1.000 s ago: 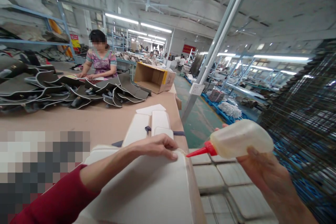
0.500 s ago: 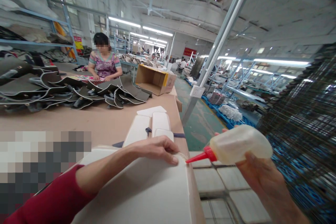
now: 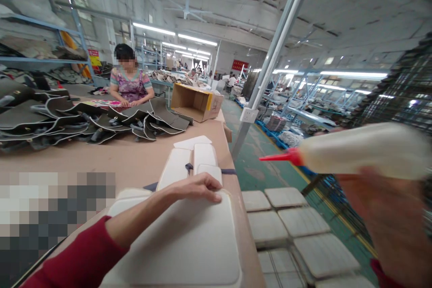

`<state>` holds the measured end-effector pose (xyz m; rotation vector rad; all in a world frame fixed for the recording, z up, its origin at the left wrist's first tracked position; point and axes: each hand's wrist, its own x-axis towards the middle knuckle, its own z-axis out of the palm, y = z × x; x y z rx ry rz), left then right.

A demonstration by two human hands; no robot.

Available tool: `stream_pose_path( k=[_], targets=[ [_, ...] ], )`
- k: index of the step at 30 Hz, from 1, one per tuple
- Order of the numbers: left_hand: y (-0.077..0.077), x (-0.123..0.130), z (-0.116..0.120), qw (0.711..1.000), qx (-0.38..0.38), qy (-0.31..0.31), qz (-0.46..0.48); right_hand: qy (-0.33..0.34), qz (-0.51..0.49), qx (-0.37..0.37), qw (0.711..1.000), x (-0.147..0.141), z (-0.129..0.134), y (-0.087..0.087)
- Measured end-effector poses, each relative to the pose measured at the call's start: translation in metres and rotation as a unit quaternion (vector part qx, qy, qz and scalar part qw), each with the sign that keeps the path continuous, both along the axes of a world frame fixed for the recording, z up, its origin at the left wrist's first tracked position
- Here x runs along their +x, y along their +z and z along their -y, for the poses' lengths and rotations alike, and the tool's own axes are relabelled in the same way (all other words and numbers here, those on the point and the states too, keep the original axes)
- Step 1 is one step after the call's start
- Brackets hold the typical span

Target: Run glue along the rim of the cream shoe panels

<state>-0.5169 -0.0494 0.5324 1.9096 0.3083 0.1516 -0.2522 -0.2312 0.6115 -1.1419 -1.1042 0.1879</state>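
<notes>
Factory hall, long tan worktable [image 3: 135,157] under strip lights. Left hand [image 3: 195,187] lies flat, fingers together, on the far edge of a white panel [image 3: 182,243] at the table's near end. Right hand [image 3: 394,220], blurred and close to the camera, is wrapped around a squeeze bottle [image 3: 364,150] held level off the table's right edge, red nozzle [image 3: 280,157] pointing left, well clear of the panel. Beyond the panel: more white pieces [image 3: 192,162], dark cut pieces [image 3: 84,119], a cardboard box [image 3: 195,102], a seated co-worker [image 3: 130,83]. Right of the table: white tiles [image 3: 303,234] on a rack, steel post [image 3: 273,58].
</notes>
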Motion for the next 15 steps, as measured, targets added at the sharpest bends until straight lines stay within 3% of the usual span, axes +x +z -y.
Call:
stream_pose_path(
  k=[3, 7, 12, 15],
  targets=[
    [-0.007, 0.000, -0.003, 1.000, 0.012, 0.013, -0.011, -0.041, 0.010, -0.036, 0.998, 0.006, -0.014, -0.017],
    [-0.012, 0.002, -0.004, 1.000, 0.006, 0.001, -0.007, 0.038, -0.088, 0.062, 0.993, 0.006, -0.011, -0.029],
    [-0.009, 0.006, -0.001, 1.000, 0.007, -0.015, 0.000, 0.021, -0.172, 0.017, 0.985, 0.014, 0.000, -0.054],
    [-0.002, 0.008, 0.005, 0.999, 0.001, -0.034, -0.008, 0.068, -0.250, 0.033, 0.965, 0.007, 0.004, -0.064]
  ],
)
